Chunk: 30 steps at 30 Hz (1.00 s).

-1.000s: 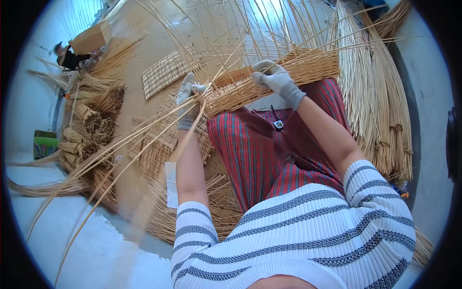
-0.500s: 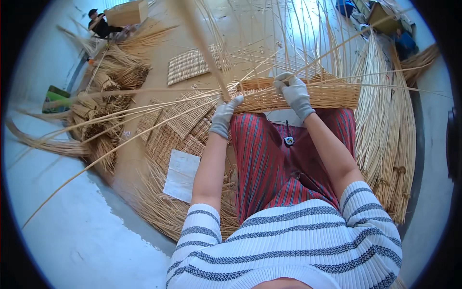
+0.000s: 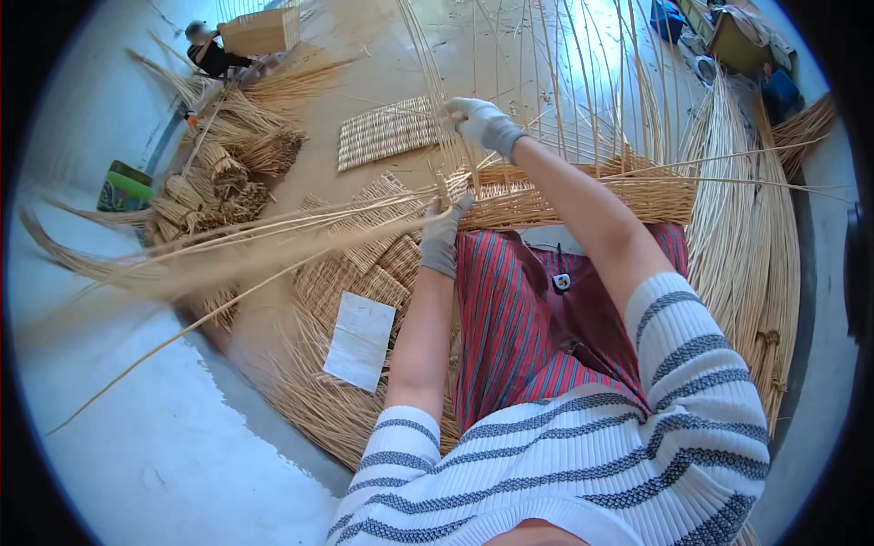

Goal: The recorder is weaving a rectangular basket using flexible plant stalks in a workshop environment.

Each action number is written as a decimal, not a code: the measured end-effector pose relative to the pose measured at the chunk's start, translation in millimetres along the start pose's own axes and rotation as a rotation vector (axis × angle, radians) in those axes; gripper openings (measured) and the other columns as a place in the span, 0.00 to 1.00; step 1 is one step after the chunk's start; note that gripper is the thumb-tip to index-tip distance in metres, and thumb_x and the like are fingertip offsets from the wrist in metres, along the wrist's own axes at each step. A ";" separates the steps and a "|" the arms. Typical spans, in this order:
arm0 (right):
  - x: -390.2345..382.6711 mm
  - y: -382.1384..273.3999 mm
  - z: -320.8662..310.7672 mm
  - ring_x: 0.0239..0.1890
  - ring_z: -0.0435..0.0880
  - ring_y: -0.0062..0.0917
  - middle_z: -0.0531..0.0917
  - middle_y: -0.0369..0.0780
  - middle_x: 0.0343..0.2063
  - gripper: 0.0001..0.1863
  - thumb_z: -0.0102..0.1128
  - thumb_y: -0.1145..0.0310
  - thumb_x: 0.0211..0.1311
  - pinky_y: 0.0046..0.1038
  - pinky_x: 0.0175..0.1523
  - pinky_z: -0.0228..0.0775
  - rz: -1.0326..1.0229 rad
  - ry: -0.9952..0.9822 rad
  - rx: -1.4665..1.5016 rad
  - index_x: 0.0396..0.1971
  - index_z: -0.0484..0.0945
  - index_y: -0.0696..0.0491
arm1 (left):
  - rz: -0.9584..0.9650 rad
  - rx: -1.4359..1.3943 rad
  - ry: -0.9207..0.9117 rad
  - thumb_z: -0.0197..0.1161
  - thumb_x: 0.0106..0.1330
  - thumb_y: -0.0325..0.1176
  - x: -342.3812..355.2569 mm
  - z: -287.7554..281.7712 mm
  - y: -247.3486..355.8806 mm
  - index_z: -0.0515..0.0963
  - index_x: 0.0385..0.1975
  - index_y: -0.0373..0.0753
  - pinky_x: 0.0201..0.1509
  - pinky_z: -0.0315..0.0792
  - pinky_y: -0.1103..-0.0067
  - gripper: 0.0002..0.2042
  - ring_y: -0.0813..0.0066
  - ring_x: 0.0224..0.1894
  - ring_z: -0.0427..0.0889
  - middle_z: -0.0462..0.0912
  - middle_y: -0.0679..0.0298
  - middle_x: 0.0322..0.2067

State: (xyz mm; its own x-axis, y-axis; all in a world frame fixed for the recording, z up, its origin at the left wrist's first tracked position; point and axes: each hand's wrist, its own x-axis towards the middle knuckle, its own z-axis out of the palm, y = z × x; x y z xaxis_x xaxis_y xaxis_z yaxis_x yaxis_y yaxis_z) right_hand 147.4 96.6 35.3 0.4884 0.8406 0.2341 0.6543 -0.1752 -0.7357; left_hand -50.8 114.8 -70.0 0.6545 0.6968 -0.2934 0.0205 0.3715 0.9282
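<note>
A long, shallow woven cane basket (image 3: 592, 202) lies across my lap on red striped cloth (image 3: 496, 337), long loose canes fanning up and leftward from it. My left hand (image 3: 442, 229), in a grey glove, is closed on the basket's left end, among the canes there. My right hand (image 3: 482, 121), gloved too, is raised above that end, fingers curled at the upright canes (image 3: 437, 86); exactly what they grip is too small to make out.
Woven mats (image 3: 387, 134) and a white sheet (image 3: 358, 341) lie ahead and left. Cane bundles (image 3: 232, 155) line the left, long pale canes (image 3: 737, 255) the right. A green item (image 3: 123, 189) is left. A person (image 3: 214, 56) sits by a tan box (image 3: 258, 32); blue bins (image 3: 666, 20) stand back right.
My right hand has left the basket's side and moved up and left to the upright canes. My left hand stays at the left end. A blurred cane has swung down leftward.
</note>
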 end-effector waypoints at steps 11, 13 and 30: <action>-10.1 -41.8 5.3 0.46 0.84 0.48 0.74 0.59 0.53 0.48 0.50 0.82 0.59 0.42 0.47 0.78 0.250 0.260 -0.227 0.76 0.45 0.31 | 0.059 0.018 0.146 0.80 0.51 0.33 21.6 -14.7 -9.9 0.72 0.52 0.30 0.53 0.74 0.77 0.31 0.71 0.45 0.78 0.79 0.60 0.47; -30.3 -56.8 2.3 0.38 0.89 0.39 0.83 0.54 0.42 0.44 0.49 0.82 0.61 0.33 0.39 0.82 0.225 0.124 -0.563 0.76 0.46 0.40 | 0.102 -0.036 0.208 0.80 0.51 0.34 12.3 -30.9 -18.8 0.72 0.52 0.30 0.53 0.73 0.77 0.31 0.72 0.44 0.78 0.78 0.61 0.47; -88.4 23.1 -40.0 0.64 0.73 0.38 0.77 0.47 0.57 0.36 0.51 0.85 0.58 0.32 0.59 0.72 -0.277 0.508 -0.385 0.68 0.60 0.46 | -0.132 0.368 -0.213 0.58 0.73 0.43 -2.4 73.5 30.1 0.75 0.46 0.36 0.15 0.77 0.78 0.15 0.68 0.21 0.86 0.84 0.58 0.39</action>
State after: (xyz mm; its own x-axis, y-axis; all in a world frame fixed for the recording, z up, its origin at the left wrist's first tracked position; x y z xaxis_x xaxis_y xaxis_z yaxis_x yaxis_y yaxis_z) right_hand 142.4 -2.2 23.1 0.4223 0.5534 0.7179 0.9061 -0.2370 -0.3504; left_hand 3.8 79.2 -24.6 0.7682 0.5019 -0.3974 0.3574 0.1788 0.9167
